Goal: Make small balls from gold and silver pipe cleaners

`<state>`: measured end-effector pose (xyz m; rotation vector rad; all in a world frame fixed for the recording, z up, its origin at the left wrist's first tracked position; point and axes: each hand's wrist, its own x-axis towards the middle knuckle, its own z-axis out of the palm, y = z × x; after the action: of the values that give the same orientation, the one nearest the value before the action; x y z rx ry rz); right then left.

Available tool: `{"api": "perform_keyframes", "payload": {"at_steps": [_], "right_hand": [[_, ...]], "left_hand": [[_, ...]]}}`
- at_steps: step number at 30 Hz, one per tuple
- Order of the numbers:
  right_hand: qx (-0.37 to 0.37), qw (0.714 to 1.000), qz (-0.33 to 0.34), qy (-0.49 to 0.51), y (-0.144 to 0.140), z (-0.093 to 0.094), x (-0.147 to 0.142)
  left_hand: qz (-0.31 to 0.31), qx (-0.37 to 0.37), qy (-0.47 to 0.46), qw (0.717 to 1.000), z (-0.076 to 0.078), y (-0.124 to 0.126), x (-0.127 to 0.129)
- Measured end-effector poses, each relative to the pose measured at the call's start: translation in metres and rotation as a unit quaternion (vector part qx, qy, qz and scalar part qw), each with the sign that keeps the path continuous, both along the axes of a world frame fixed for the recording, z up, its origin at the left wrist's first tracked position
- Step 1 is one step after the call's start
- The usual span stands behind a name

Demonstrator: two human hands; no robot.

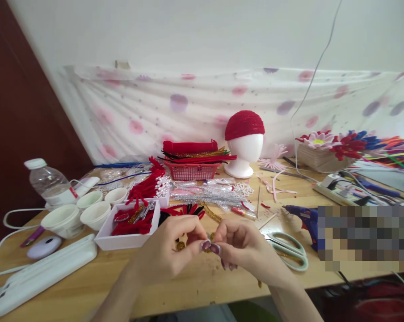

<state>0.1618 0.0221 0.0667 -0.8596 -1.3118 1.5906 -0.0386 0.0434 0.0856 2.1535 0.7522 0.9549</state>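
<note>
Evidently close work: both hands narrowed to a pinch, thumbs nearly meeting, a gold tinsel piece (180, 245) caught between the fingertips of my left hand (178, 232) and right hand (245, 246), above the front of the wooden table (188, 286). My own fingers hide the exact bend.

Chief risk, I judge — a slip. My glossy nails (216, 248) could skid on the tinsel, and the small coil by my left thumb could spring loose; pulling too hard might kink it. A gold end (259, 283) shows below my right wrist, same strand or not I cannot tell; it could snag on the scissors (301, 249) just beside. If the blue glue gun (304, 219) is hot, a careless right arm could brush it.

Materials: tinsel glittery, bristly. Red plush bits (119, 226) in a smooth-walled white box (121, 243) near my left hand. Beyond — a glossy white head form (244, 154) under a ribbed red cap (245, 126), a lattice-sided red basket (191, 171), round pearly beads (162, 185).
</note>
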Motion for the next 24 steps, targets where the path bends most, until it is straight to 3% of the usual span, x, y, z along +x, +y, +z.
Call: {"api": "perform_keyframes", "payload": {"at_steps": [4,8,11,14,20,24], "right_hand": [[0.000,1.000,0.029,-0.003,0.005,0.005,0.003],[-0.012,1.000,0.011,-0.015,0.008,0.006,0.002],[-0.019,1.000,0.008,-0.021,0.009,0.008,0.000],[0.003,1.000,-0.010,-0.027,0.008,0.010,-0.002],[0.049,0.993,-0.103,0.023,0.003,0.004,-0.016],[0.078,0.975,-0.197,0.074,-0.006,-0.011,-0.033]], "left_hand": [[-0.045,-0.072,0.022,0.996,0.007,0.004,0.002],[-0.072,-0.180,-0.056,0.979,-0.007,0.004,0.008],[-0.062,-0.220,-0.103,0.968,-0.014,0.003,0.009],[-0.025,-0.225,-0.131,0.965,-0.016,0.000,0.013],[0.121,-0.168,-0.207,0.956,-0.019,-0.012,0.028],[0.127,-0.163,-0.292,0.934,-0.025,-0.015,0.042]]}}
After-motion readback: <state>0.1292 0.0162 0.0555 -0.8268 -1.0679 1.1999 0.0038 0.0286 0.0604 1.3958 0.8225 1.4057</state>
